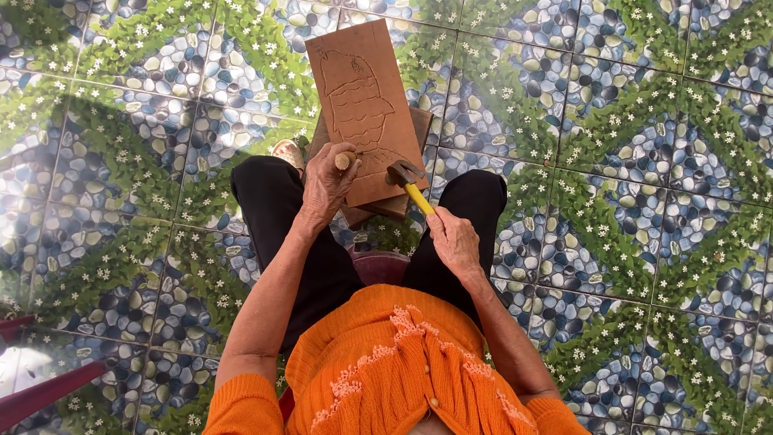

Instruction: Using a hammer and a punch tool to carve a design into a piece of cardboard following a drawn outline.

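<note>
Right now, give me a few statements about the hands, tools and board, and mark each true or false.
1. The right hand holds a hammer with a yellow handle. True.
2. The left hand is empty. False: it grips a wooden-handled chisel set against the board.
3. The board bears a drawn fish outline. True.
4. The board lies on a table. False: it rests on a wooden block between the person's knees, above the tiled floor.
5. The person wears orange sleeves. True.
</note>
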